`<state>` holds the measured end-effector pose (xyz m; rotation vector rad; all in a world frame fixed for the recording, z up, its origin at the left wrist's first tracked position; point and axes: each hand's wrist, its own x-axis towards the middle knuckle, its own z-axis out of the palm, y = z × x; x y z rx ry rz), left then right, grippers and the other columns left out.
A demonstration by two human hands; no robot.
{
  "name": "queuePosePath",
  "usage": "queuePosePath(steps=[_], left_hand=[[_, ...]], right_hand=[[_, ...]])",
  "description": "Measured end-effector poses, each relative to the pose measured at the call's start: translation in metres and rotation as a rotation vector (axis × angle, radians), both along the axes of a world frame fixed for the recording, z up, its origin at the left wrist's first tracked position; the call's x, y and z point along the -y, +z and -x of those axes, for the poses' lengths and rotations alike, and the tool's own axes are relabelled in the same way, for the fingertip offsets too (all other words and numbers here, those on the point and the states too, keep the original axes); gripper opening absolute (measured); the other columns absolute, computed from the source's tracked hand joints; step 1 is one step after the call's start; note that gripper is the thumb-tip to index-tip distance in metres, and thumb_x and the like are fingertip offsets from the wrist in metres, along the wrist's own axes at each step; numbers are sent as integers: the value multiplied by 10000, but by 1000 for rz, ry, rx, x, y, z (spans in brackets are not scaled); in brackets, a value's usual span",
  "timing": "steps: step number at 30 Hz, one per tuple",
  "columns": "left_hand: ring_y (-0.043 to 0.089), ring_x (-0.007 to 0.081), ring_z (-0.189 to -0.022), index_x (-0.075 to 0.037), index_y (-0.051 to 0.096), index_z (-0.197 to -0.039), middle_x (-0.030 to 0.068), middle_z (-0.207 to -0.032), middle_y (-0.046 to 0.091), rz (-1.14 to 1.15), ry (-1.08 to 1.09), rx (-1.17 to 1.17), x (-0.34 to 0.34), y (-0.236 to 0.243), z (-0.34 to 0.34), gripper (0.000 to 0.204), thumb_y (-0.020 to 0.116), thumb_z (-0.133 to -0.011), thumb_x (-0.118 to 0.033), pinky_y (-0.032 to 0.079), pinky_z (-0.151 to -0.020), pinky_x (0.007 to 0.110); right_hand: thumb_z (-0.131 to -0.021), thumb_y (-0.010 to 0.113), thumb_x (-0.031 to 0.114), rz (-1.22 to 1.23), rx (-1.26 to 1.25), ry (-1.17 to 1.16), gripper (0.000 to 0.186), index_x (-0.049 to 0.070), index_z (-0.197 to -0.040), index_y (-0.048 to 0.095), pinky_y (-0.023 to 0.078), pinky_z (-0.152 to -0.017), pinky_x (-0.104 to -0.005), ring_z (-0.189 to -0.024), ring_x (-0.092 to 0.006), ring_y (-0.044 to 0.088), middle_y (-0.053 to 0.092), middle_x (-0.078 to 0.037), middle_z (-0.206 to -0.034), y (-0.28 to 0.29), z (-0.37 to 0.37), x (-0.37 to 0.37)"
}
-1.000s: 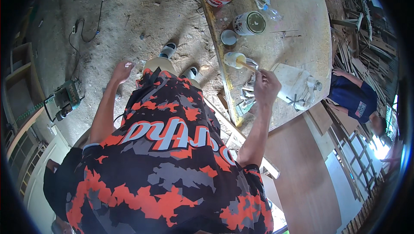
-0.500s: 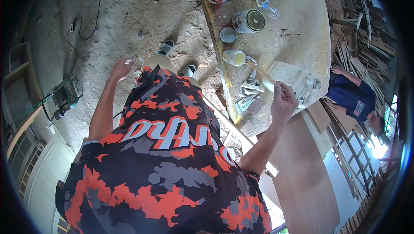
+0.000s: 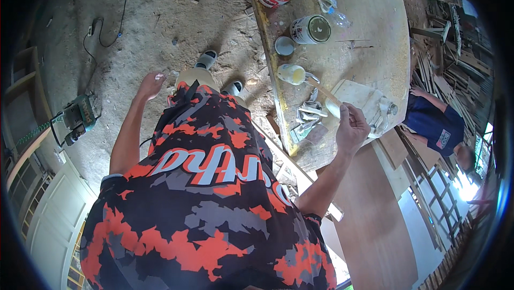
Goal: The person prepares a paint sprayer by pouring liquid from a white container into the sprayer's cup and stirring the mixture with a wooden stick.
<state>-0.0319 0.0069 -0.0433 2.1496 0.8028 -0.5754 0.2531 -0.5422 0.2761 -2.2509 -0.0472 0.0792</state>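
- While the desk point(image 3: 375, 28) shows a yellow-stained left edge, its right edge bows outward; between the paint can point(image 3: 310, 29) and that right edge lies a broad stretch of worn wood, open for moving save for a thin dark stick point(image 3: 360, 47) near its middle.
- Toward the near left corner the room narrows; crumpled cloth and scraps point(image 3: 310, 112) lie just inside the left edge, and a whitish jerrycan point(image 3: 356, 96) lies flat toward the near right corner.
- The right hand point(image 3: 352, 128) is over the near part of the desk, beside the jerrycan; its fingers are clamped on the near end of a flat stick point(image 3: 327, 94).
- The stick is tan, straight and narrow; it slants from the fingers toward the left edge, its other end near a small jar point(image 3: 292, 74); whether the two touch I cannot tell.
- The jar is pale, open-topped and tilted in view, with something yellowish inside; it is just inside the left edge, with a round whitish lid point(image 3: 284, 46) farther along that edge.
- The left hand point(image 3: 150, 86) hangs above the dusty floor point(image 3: 160, 28), well apart from the left edge; its fingers are curled, with white at the tips; whether they hold anything I cannot tell.
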Motion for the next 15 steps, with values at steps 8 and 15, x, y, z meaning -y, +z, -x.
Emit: queuePosePath(steps=[8, 15], left_hand=[[719, 367, -1253, -18, 747, -1312, 223, -1301, 766, 0, 2, -37, -1, 10, -3, 464, 662, -1080, -411, 540, -1078, 452], [731, 353, -1231, -4, 739, -1315, 220, -1286, 773, -16, -32, -45, -5, 7, -8, 433, 660, -1093, -366, 547, -1056, 444]], right_hand=[[-975, 807, 46, 74, 65, 48, 133, -34, -1080, 811, 537, -693, -249, -774, -106, 698, 781, -75, -900, -20, -4, -11], [-950, 746, 21, 415, 107, 314, 201, 33, -1139, 814, 602, -748, -405, -806, -291, 754, 781, -166, -995, -78, -15, -68]])
